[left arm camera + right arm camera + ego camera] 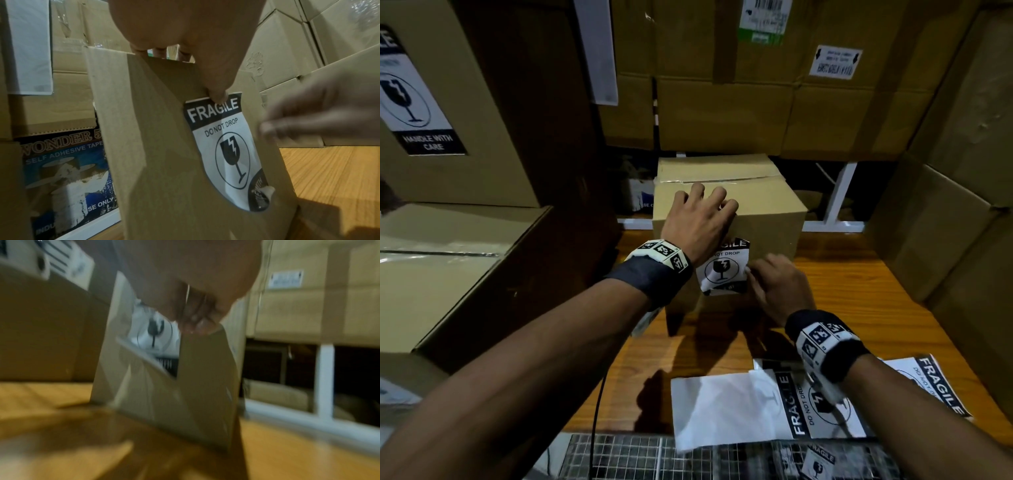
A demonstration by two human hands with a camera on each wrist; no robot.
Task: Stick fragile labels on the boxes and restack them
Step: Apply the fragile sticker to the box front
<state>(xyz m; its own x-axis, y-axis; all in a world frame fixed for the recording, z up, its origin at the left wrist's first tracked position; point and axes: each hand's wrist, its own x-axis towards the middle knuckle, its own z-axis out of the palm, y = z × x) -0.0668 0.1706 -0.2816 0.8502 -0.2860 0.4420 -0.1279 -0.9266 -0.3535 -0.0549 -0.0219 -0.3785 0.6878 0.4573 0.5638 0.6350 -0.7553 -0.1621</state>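
Head view showing fragile label (724, 267) lying on near face of small box (770, 219) standing on wooden table (866, 301), long axis running top to bottom. Left hand (698, 219) draping over box's top edge, thumb pinning label's upper border. Right hand (779, 287) sitting just right of label, nearer its curling lower corner, fingers loosely bent; grasp impossible to tell

Matt brown corrugated cardboard forms the box (767, 212) under the left hand (697, 222). The fragile label (222, 146) beneath its thumb is smooth printed paper, one lower corner curled. Glossy clear tape (722, 180) seals the lid beyond the fingers. A wood-grain, slightly glossy finish is seen on the counter (859, 308) beside the right hand (780, 287).
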